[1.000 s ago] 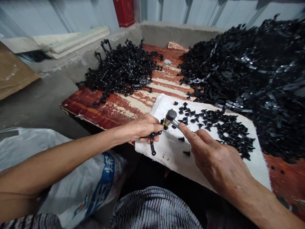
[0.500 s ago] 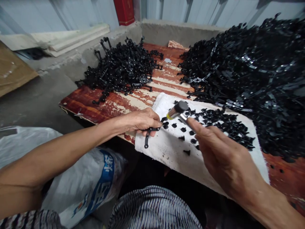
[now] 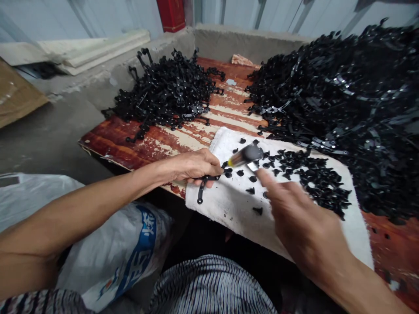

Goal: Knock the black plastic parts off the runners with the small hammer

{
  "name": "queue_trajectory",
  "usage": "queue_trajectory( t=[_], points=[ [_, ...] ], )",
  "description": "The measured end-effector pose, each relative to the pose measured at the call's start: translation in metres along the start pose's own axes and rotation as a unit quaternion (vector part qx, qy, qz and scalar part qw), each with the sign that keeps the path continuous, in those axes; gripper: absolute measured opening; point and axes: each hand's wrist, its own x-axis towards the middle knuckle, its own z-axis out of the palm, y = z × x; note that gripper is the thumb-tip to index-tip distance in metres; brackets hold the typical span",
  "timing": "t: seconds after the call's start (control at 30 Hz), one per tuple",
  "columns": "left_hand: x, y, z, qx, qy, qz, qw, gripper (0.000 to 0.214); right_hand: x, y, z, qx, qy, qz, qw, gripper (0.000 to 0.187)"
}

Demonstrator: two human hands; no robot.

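My left hand [image 3: 193, 166] is closed on a thin black plastic part [image 3: 205, 183], pressing it down at the left edge of a white cloth pad [image 3: 229, 205]. My right hand [image 3: 301, 226] grips a small hammer [image 3: 245, 155] whose dark head, blurred by motion, hangs just above the part's end. Several small black caps [image 3: 310, 174] lie scattered over the pad to the right of the hammer.
A worn red wooden board [image 3: 147, 146] carries a pile of black parts [image 3: 166, 93] at the back left and a far bigger heap [image 3: 343, 100] on the right. A white plastic sack [image 3: 108, 257] stands by my left arm. Concrete ledge and floor lie to the left.
The hammer head rose from the part, swung right and now blurs in motion. My left hand shifted slightly, still holding the part on the pad.
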Motion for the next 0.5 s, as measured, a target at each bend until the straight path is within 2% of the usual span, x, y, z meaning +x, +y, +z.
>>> queue_trajectory(
  t=[0.07, 0.17, 0.2, 0.3, 0.43, 0.5],
  points=[
    [-0.0001, 0.0007, 0.0002, 0.001, 0.005, -0.017, 1.0, 0.024, 0.0004, 0.0024, 0.0025, 0.004, 0.006, -0.033, 0.999, 0.07],
    [-0.0003, 0.0009, 0.0016, 0.002, 0.007, -0.018, 1.0, 0.026, 0.0026, 0.0041, 0.004, 0.017, 0.076, -0.025, 0.997, 0.071],
    [-0.0002, 0.0003, 0.0022, 0.005, 0.009, -0.014, 1.0, 0.026, 0.0033, 0.0042, 0.0041, 0.012, 0.082, -0.028, 0.996, 0.07],
    [0.0008, -0.0029, 0.0041, 0.011, 0.023, -0.003, 1.0, 0.025, 0.0035, 0.0048, 0.0048, -0.012, 0.031, -0.056, 0.998, 0.067],
    [0.0023, -0.0071, 0.0049, 0.007, 0.029, 0.007, 1.0, 0.026, 0.0003, 0.0052, 0.0061, 0.024, 0.065, -0.027, 0.997, 0.071],
    [0.0029, -0.0087, 0.0049, 0.013, 0.03, 0.016, 0.999, 0.029, -0.0004, 0.0042, 0.0056, 0.0, 0.025, -0.049, 0.998, 0.071]
  ],
)
